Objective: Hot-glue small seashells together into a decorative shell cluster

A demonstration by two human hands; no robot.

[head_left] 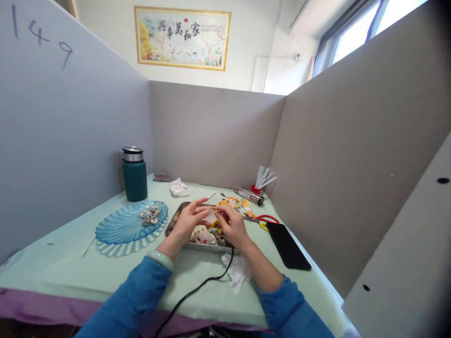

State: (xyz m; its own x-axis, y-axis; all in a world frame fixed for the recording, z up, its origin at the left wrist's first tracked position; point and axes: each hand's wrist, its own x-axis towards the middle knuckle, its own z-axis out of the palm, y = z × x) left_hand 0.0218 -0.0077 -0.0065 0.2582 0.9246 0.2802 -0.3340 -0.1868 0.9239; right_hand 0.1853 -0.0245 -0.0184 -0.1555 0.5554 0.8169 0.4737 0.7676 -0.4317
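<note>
My left hand (192,218) and my right hand (230,224) meet above a metal tray (207,247), fingers closed in a pinch. Between them is a small pale flat piece (211,217), its kind too small to make out. Shells and mixed colourful bits (207,235) fill the tray below. A thin white stick (212,195) shows just beyond my left fingers. From the tray's near right side a black cord (207,280) runs down past the table's front edge; what it joins is hidden under my right hand.
On the left are a blue scalloped plate (116,227) holding a small shell cluster (150,215) and a green flask (134,180). To the right lie scissors (268,219), a black phone (289,246), yellow-orange pieces (230,202) and a red holder (256,189) of white sticks. Crumpled tissue (237,272) lies in front.
</note>
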